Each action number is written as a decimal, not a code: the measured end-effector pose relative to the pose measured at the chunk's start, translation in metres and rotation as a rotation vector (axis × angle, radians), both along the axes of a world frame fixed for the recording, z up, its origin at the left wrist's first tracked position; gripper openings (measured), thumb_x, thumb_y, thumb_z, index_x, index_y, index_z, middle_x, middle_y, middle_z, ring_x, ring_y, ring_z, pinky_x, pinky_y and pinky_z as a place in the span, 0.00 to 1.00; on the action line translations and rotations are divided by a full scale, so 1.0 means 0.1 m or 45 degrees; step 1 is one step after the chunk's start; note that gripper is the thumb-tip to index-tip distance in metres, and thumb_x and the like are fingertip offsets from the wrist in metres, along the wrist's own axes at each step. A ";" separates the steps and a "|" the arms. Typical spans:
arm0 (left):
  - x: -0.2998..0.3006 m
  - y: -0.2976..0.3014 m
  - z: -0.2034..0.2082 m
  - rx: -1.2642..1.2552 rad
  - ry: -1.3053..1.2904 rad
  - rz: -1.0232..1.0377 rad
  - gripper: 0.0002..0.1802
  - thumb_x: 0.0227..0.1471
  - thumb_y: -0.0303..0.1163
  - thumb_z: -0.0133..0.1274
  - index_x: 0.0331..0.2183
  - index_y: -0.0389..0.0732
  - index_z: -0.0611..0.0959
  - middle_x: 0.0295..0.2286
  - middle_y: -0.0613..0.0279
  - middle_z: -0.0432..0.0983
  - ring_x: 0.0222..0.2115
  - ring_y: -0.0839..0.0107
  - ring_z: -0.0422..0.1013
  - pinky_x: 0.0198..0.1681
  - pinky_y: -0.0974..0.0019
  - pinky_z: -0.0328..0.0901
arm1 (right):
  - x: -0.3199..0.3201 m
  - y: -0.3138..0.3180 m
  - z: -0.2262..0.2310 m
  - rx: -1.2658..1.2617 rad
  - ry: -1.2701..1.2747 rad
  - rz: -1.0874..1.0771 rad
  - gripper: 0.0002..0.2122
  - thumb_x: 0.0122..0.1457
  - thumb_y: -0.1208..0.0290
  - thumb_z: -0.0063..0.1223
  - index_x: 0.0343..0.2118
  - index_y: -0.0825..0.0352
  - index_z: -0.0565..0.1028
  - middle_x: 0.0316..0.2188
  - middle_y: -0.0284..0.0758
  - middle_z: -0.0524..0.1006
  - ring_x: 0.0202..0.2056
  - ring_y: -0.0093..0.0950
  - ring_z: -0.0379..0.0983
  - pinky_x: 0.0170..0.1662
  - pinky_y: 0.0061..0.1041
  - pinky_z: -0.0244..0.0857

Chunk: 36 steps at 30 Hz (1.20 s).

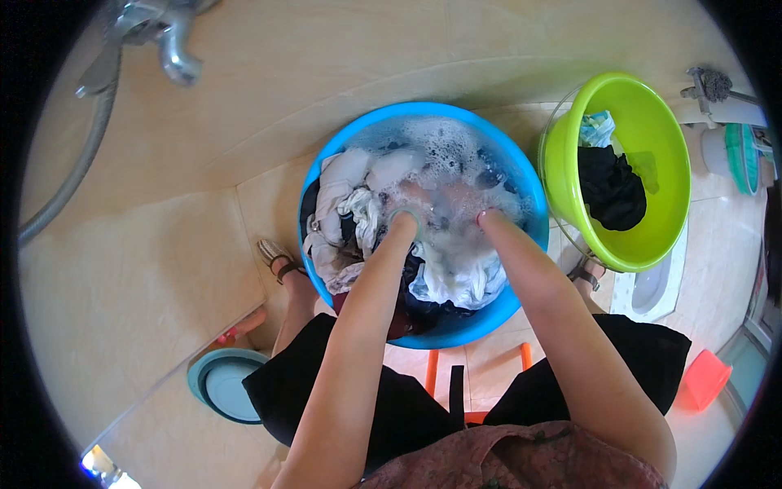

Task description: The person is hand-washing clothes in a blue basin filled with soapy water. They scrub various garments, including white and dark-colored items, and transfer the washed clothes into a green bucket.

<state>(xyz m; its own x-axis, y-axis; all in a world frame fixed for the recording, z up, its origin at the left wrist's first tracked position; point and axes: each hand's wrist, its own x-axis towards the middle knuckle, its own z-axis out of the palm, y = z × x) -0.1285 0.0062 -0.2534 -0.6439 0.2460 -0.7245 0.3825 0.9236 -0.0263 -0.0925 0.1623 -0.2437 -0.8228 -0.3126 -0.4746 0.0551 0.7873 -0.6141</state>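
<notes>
L hand point(414, 194) & R hand point(461, 196) both wrist-deep in cloudy, foamy water point(444, 147) in lg round blue plastic tub point(468, 332); fingers hidden, can't tell if spread or pinching. Crumpled wet white cloth point(460, 277) in tub btwn forearms, pale garments point(334, 200) heaped on L side. Black cloth point(611, 187) in round lime-green plastic basin point(669, 196) to R.

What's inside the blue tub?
The blue tub holds foamy water, pale and dark laundry, plus the left hand and right hand. The foamy water and laundry hide its bottom and whether either hand grips anything.
</notes>
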 end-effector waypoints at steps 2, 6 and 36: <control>0.09 0.01 -0.38 0.319 0.224 0.228 0.18 0.51 0.27 0.49 0.46 0.40 0.78 0.48 0.51 0.70 0.50 0.56 0.66 0.52 0.60 0.62 | 0.04 0.18 -0.45 -0.338 -0.054 -0.467 0.35 0.49 0.46 0.58 0.56 0.64 0.65 0.54 0.45 0.69 0.55 0.45 0.63 0.61 0.37 0.53; 0.65 0.02 0.55 1.373 0.598 0.893 0.21 0.53 0.27 0.52 0.50 0.44 0.75 0.52 0.52 0.66 0.54 0.58 0.61 0.56 0.61 0.57 | 0.14 0.29 -0.08 -0.461 0.057 -0.751 0.25 0.55 0.60 0.56 0.52 0.67 0.69 0.50 0.44 0.72 0.51 0.40 0.68 0.56 0.33 0.60; 0.94 0.03 1.49 2.733 -1.725 2.230 0.19 0.57 0.44 0.49 0.43 0.41 0.75 0.36 0.59 0.74 0.36 0.64 0.72 0.39 0.59 0.70 | 0.99 -0.67 2.32 -0.323 1.263 -0.571 0.14 0.38 0.66 0.69 0.29 0.55 0.77 0.35 0.32 0.68 0.35 0.35 0.68 0.31 0.32 0.66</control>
<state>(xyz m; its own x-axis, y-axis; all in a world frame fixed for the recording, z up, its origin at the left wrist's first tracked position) -0.0344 0.0091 -0.1040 -0.6927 0.6121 -0.3813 -0.6265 -0.7727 -0.1023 0.0064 0.0952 -0.0113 -0.8643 0.1130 0.4901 -0.3007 0.6650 -0.6836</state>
